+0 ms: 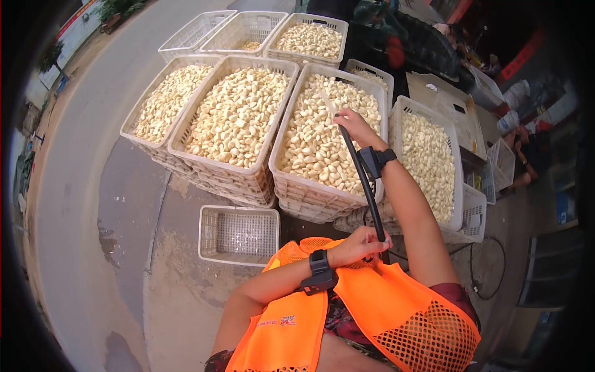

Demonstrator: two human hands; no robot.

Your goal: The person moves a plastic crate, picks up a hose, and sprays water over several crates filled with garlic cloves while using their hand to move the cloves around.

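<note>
A black hose (pixel 357 162) runs up from my orange vest toward a crate of peeled garlic cloves. My right hand (pixel 356 126) grips its upper end, above the near part of the white crate (pixel 282 175). Water seems to spray from that end over the garlic cloves (pixel 310 133). Lower down, close to my chest, my left hand (pixel 362 246) is closed around the same hose. Both wrists carry black devices on straps.
More white crates of garlic (pixel 238 118) stand stacked at left and right. An empty white crate (pixel 239 234) lies on the ground at lower left. A thin black cable (pixel 503 263) loops at the right. People sit at the far right.
</note>
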